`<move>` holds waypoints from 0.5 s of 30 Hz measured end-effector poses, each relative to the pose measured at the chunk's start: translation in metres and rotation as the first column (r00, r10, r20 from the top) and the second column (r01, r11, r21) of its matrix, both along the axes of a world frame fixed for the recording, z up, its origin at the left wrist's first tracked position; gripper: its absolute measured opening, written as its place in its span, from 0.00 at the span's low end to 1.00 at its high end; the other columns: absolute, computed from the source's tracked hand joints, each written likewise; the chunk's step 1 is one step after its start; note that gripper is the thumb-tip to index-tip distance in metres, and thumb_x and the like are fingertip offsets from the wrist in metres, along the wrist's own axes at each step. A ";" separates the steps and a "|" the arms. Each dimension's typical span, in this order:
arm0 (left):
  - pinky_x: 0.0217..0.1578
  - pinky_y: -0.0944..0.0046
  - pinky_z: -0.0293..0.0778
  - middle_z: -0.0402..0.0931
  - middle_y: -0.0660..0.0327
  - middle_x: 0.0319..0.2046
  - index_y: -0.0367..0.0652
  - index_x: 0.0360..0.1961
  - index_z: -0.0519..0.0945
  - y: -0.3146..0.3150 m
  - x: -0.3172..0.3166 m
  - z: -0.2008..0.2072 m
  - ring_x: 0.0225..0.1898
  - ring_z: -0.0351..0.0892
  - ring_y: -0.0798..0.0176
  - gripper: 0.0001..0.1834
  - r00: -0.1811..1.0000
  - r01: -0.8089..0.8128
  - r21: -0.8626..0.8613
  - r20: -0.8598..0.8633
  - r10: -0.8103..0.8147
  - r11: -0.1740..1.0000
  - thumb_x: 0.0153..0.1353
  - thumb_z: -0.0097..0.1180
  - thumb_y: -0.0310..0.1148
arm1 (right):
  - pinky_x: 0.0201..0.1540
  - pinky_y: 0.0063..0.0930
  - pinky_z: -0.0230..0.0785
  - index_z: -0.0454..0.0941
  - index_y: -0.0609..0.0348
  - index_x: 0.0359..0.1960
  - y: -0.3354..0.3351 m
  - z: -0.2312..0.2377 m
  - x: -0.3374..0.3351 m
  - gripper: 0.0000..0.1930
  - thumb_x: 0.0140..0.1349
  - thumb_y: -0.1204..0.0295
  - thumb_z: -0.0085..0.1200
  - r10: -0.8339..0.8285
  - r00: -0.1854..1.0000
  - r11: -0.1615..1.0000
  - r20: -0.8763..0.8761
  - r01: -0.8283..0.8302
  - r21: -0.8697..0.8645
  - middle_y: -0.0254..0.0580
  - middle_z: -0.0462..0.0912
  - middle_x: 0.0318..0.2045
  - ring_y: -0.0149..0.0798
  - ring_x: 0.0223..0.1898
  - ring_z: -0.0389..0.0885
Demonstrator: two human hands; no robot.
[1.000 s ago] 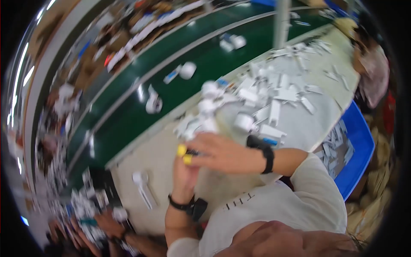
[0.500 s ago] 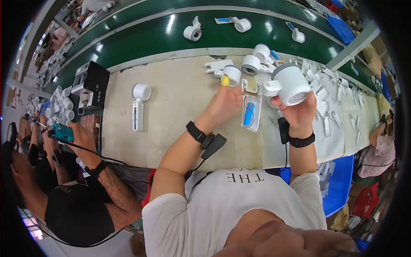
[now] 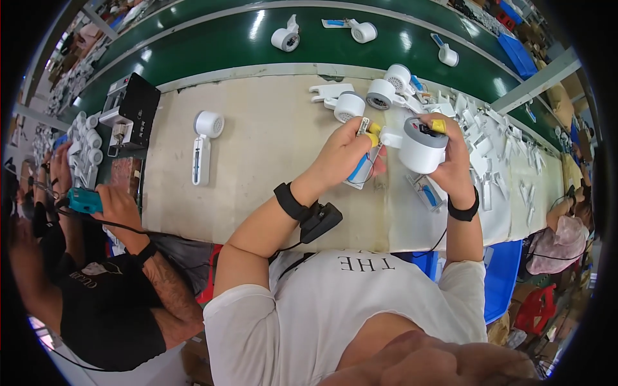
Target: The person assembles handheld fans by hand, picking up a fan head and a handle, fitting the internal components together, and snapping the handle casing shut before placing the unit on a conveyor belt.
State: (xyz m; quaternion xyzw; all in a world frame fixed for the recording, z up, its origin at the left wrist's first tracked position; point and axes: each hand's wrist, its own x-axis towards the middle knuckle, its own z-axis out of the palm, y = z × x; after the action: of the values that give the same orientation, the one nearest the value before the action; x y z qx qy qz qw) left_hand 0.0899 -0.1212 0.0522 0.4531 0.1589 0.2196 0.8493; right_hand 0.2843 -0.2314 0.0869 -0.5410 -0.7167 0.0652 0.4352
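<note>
Glossy and green, a conveyor belt (image 3: 212, 51) is running beyond the lone device (image 3: 205, 147), its sheen catching pale streaks of light, and 3 round-headed units (image 3: 364, 33) are lying on it. Underneath the lone device, a matte cream tabletop (image 3: 257, 128) is showing smudges. The lone device itself is pairing a smooth white drum head with a slim, straight handle bearing a dark, narrow slot.

To the right of the lone device, well apart from it, the left hand (image 3: 341, 153) is holding a shallow white plastic handle shell (image 3: 365, 170), in which a smooth blue cylinder (image 3: 358, 166) is showing. Its thumb and fingers are clamping together on the shell's upper end, yellow covers showing at the tips. Farther right of the lone device, the right hand (image 3: 456, 157) is holding a white drum housing (image 3: 421, 156) above the tabletop, fingers clamping around its curved wall and a yellow-covered tip pressing near the grey rim. Dark parts are showing inside that rim, and a short, rounded neck is jutting toward the left hand; whether it is touching the shell, I cannot tell.

Also right of the lone device, flat, thin-walled white pieces (image 3: 479, 141) are forming a jumbled heap. Left of the lone device, a hard-edged black box (image 3: 145, 116) is standing.
</note>
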 end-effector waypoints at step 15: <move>0.22 0.62 0.68 0.72 0.52 0.19 0.34 0.32 0.70 -0.003 -0.003 -0.001 0.20 0.74 0.58 0.17 0.941 0.019 0.707 -0.252 0.226 0.707 0.44 0.57 0.35 | 0.54 0.32 0.62 0.63 0.56 0.54 -0.008 0.014 -0.007 0.35 0.43 0.72 0.66 0.000 0.984 0.983 -0.178 -0.033 -0.182 0.46 0.70 0.52 0.40 0.53 0.69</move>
State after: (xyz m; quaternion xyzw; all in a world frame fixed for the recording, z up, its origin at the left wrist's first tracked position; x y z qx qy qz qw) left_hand 0.0871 -0.1241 0.0516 0.7599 0.2248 0.2346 0.5630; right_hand 0.2777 -0.2390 0.1005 -0.5650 -0.6704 0.1827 0.4448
